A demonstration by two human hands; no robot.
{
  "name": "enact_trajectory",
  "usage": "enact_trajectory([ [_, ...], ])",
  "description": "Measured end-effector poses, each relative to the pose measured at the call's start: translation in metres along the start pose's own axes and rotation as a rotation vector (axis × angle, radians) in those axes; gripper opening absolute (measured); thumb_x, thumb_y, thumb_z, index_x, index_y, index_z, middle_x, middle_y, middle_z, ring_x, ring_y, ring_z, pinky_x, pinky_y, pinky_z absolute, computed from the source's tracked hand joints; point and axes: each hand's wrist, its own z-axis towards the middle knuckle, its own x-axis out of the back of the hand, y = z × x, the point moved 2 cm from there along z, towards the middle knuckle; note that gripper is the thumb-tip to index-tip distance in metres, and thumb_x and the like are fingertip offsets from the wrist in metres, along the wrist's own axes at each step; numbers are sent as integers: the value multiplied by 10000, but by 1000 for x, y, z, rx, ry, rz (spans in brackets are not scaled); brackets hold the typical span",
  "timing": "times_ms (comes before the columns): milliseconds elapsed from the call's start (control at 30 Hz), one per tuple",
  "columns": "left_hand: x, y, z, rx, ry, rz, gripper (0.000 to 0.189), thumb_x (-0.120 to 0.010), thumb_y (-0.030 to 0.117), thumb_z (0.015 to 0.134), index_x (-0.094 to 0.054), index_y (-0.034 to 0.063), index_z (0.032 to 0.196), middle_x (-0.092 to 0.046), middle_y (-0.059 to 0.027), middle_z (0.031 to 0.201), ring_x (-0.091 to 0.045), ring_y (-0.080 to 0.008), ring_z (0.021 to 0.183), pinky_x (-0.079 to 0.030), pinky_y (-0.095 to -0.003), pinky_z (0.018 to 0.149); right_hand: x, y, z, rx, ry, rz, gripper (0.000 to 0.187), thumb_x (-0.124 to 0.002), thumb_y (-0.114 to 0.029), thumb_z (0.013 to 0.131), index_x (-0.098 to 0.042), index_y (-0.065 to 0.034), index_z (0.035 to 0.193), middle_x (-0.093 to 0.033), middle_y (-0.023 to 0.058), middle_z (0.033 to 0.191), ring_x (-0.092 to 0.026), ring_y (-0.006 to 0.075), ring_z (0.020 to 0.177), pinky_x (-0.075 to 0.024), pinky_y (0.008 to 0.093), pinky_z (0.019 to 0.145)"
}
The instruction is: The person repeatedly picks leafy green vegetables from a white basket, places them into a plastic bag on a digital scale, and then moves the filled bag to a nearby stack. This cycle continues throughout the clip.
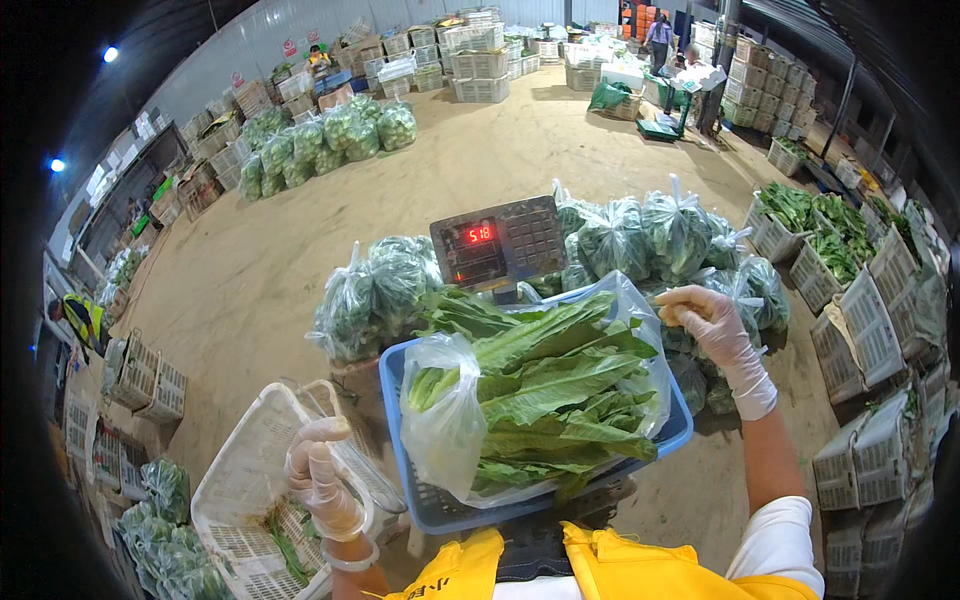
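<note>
In front of me, a blue plastic basket [660, 442] holds a bunch of long-leaved green lettuce [562, 375]. A clear plastic bag [442, 442] lies around it, gathered over the pale stem ends on the left and spread open on the right. My right hand [709, 322], in a thin glove, hovers just beyond the bag's right edge with fingers loosely bent. My gloved left hand [324, 476] is raised over a white slatted crate [240, 465], fingers curled, nothing visible in them. Behind the basket stands a scale display [499, 244] with lit red digits.
Knotted bags of greens [679, 232] crowd behind the display, with more bags [352, 300] left of it. Crates of leafy vegetables [832, 247] line the right side. Loose leaves [289, 540] lie in the white crate. A person in a reflective vest [84, 319] bends at far left.
</note>
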Motion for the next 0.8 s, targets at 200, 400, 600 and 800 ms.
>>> enact_trajectory([
  [200, -22, -11, 8, 10, 97, 25, 543, -633, 452, 890, -564, 26, 1220, -620, -77, 1145, -578, -175, 1046, -439, -328, 903, -1, 8, 11, -42, -41, 104, 229, -506, -1, 862, -668, 33, 1021, -689, 85, 935, -650, 129, 864, -533, 274, 801],
  [400, -29, -8, 10, 52, 10, -31, 671, -637, 545, 847, -530, 36, 1271, -596, -83, 1196, -572, -188, 1114, -422, -352, 965, -35, -1, 39, 4, -182, 209, 223, -464, 16, 822, -652, 31, 942, -671, 59, 901, -629, 133, 842, -517, 291, 823],
  [600, -77, -14, 1, 59, -583, 350, 752, -702, 537, 796, -540, -24, 1270, -618, -172, 1189, -576, -311, 1118, -426, -390, 963, -120, -28, 46, 273, -326, -91, 200, -578, -48, 855, -693, -15, 1015, -709, 119, 997, -672, 210, 894, -543, 315, 836],
  [800, -51, -39, 7, 818, -384, -531, 450, -755, 235, 804, -591, 39, 1175, -658, -31, 996, -646, -122, 775, -543, -251, 674, -255, -30, 12, 521, -582, -865, 1105, -825, -470, 623, -264, -31, 1467, -347, 219, 1479, -355, 408, 1352, -293, 538, 1101],
])
